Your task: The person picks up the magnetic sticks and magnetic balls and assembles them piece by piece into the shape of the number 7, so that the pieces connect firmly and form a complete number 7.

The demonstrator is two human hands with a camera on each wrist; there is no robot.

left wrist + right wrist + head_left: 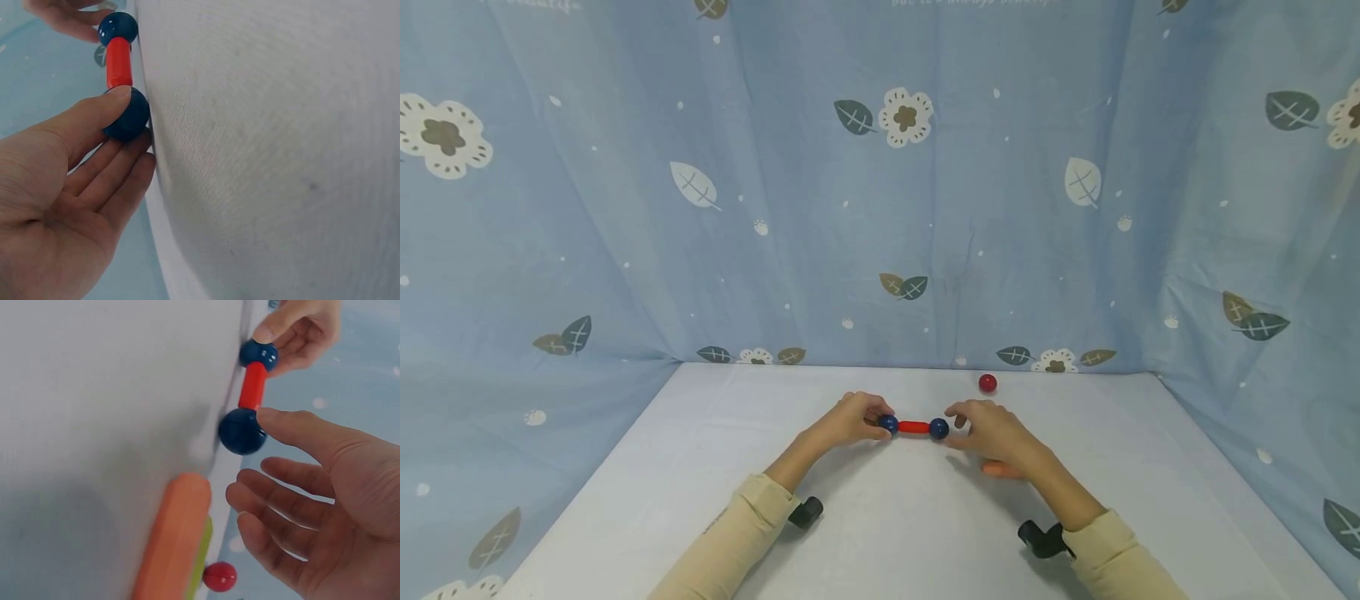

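A red rod [913, 427] joins two dark blue balls into a dumbbell-like piece that lies across the white table. My left hand [850, 419] pinches the left blue ball [127, 115] between its thumb and fingers. By the right blue ball [938, 429] is my right hand [996, 432], its fingers spread and loosely bent. In the right wrist view the right thumb reaches that ball's edge, while the other fingers stand apart from it; whether the thumb touches cannot be told.
An orange rod [1002, 470] lies under the right forearm, partly hidden. Beside it a green stick [201, 553] shows in the right wrist view. A red ball [987, 383] sits near the table's back edge. Behind the table [880, 533] hangs a blue patterned curtain [820, 242].
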